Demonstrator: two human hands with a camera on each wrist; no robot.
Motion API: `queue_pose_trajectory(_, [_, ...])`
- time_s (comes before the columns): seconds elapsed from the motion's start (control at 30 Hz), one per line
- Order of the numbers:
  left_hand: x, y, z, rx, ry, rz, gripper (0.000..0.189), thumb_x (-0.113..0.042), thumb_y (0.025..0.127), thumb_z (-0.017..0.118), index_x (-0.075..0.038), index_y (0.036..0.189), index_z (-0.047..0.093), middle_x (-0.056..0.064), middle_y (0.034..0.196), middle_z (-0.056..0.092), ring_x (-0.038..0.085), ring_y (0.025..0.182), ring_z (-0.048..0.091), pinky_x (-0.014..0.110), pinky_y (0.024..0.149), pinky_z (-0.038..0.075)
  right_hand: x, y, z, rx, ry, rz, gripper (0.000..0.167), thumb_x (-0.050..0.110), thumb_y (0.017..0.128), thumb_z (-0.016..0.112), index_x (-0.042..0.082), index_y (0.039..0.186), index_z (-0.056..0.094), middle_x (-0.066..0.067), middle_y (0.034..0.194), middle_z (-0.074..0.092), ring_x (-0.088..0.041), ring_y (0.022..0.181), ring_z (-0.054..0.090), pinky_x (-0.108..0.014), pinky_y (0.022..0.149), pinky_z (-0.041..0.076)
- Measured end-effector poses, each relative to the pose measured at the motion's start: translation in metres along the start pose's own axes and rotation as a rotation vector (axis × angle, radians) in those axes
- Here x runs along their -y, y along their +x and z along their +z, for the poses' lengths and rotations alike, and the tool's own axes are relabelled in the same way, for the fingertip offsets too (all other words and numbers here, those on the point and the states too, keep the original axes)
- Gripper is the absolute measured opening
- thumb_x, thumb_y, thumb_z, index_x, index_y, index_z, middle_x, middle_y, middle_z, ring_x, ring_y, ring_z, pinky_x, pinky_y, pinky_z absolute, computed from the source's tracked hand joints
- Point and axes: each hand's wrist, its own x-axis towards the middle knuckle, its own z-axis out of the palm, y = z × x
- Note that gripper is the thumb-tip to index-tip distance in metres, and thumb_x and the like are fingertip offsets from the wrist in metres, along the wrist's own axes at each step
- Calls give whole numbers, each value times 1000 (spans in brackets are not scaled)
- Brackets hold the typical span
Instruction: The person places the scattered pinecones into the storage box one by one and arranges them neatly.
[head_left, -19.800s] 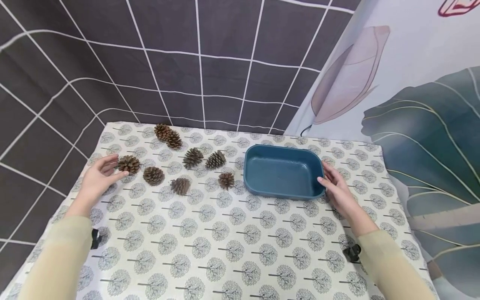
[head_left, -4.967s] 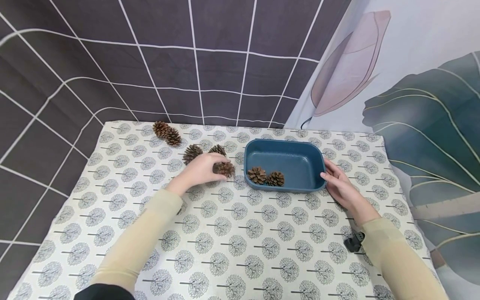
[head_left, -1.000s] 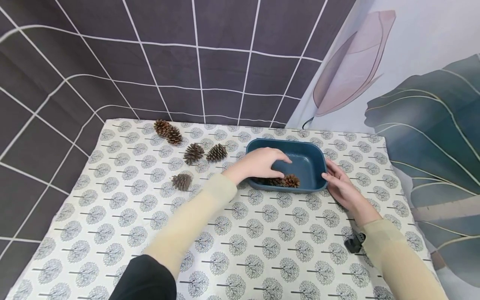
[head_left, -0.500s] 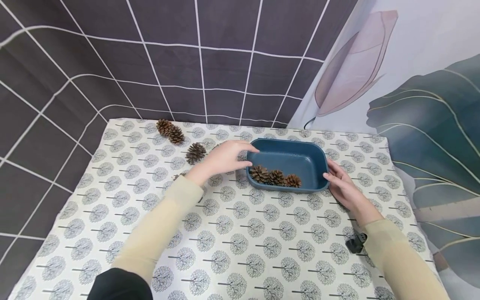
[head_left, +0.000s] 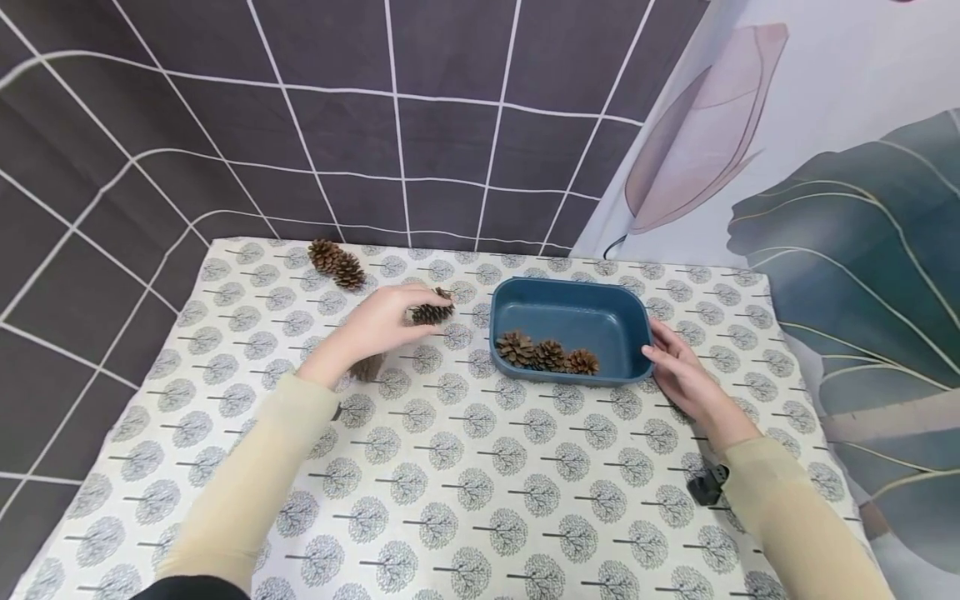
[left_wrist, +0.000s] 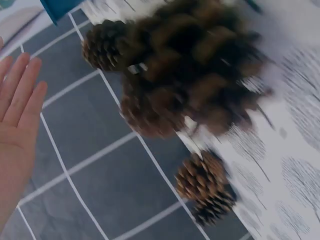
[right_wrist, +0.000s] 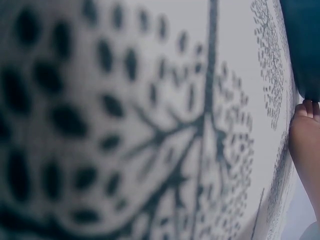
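Observation:
My left hand [head_left: 378,323] reaches over a pine cone [head_left: 432,314], fingers above it and thumb below in the head view. In the left wrist view the fingers [left_wrist: 22,95] are straight, apart from that cone. Under the hand sits another pine cone [head_left: 367,367], partly hidden; one more is covered by the hand in the head view but shows as a cone [left_wrist: 152,112] in the left wrist view. My right hand [head_left: 686,375] holds the right end of a blue plastic box [head_left: 570,379], thumb at the rim and fingers along the outer wall. Three pine cones [head_left: 550,356] lie inside it.
Two pine cones [head_left: 336,263] touch each other near the back edge of the table. A white cloth [head_left: 465,500] with grey trees covers the tabletop. Behind it hangs a dark curtain [head_left: 450,142] with white grid lines, and a pale printed one [head_left: 810,92] at the right.
A third pine cone has gone into the box with my left hand. That hand has since come out and moved left to another cone. My right hand has stayed at the box.

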Motion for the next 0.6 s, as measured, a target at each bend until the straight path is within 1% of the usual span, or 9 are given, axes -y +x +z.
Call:
queue_pose_trajectory(0.23, [22,-29,-11,-7,39,-54,48,-16,93,82,-6,138,69,19,143,68,40,135,63,58,121,46,1,1,2,-1,-11,-12,71,1,110,49,1,169,9,18,149,47,6,136,50,-9,110,46])
queue_pose_trajectory(0.4, [37,-51,-16,-19,15,-105,48,-12,93,81,-5,138,69,20,143,68,44,135,62,63,120,45,-1,1,3,-10,-1,-16,70,0,109,48,2,169,13,17,149,49,4,135,50,-9,110,46])
queue_pose_trajectory(0.53, [46,-68,-19,-31,-7,-156,51,-16,91,84,-6,139,68,20,144,68,45,136,60,65,120,43,-2,1,1,-8,9,-29,66,-3,109,46,5,169,20,15,149,51,1,134,52,-10,111,46])
queue_pose_trajectory(0.6, [51,-75,-18,-36,-20,-166,53,-16,90,85,-5,138,68,21,143,68,46,136,60,65,119,44,-2,0,0,-8,7,-28,65,-3,109,45,7,169,22,15,149,51,1,134,51,-10,111,46])
